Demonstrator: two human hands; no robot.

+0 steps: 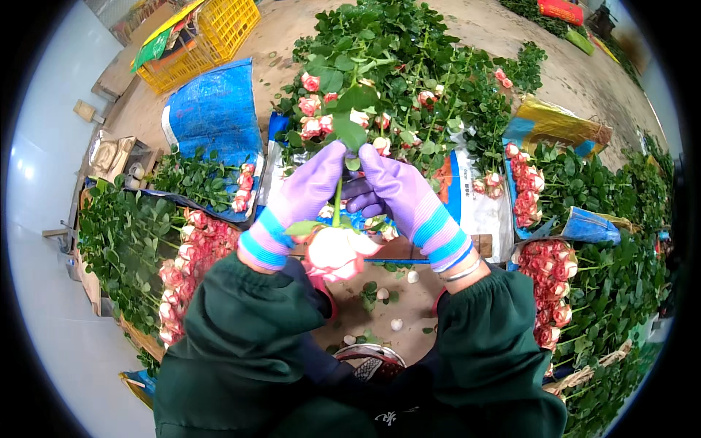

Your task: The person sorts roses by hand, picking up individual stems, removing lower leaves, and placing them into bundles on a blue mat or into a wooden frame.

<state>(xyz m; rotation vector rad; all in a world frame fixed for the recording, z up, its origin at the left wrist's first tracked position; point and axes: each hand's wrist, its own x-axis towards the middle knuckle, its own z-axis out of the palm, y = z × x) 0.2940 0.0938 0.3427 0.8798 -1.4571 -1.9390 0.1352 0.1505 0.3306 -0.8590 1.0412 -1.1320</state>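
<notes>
Both hands wear purple knit-cuffed gloves and meet in front of me around one rose stem. The rose (pixel 340 252) hangs bloom-down toward me, with white and pink petals. My left hand (pixel 312 183) pinches its green stem between thumb and fingers. My right hand (pixel 391 189) has its thumb and fingers at the leaves (pixel 350 131) on the same stem; whether it grips stem or leaf is partly hidden. Beyond the hands lies a large heap of leafy roses (pixel 383 65), with pink-and-white blooms toward me.
Rows of roses lie at left (pixel 178 274) and right (pixel 545 290), blooms inward. A blue woven sheet (pixel 213 109) stands behind the left bunch. A yellow plastic crate (pixel 227 27) sits farther back. Loose petals (pixel 396 324) and leaves dot the floor below me.
</notes>
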